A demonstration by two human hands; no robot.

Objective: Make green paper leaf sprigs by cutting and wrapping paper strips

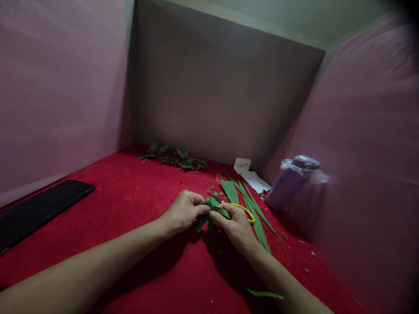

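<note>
My left hand (183, 211) and my right hand (237, 226) meet over the red cloth, both pinching a folded green leaf piece (211, 211) between their fingers. Yellow-handled scissors (240, 208) lie just past my right hand, the dark blades pointing left towards the leaf; whether the hand touches them I cannot tell. Several long green leaf strips (252, 209) lie fanned out beside and behind my right hand.
A heap of small green leaves (173, 159) sits at the back. A black flat device (39, 209) lies at the left. A lilac bottle (290, 181) leans at the right near white paper slips (252, 174). Pink and grey panels (212, 87) wall in the red table (131, 209). A loose leaf (265, 294) lies near my right forearm.
</note>
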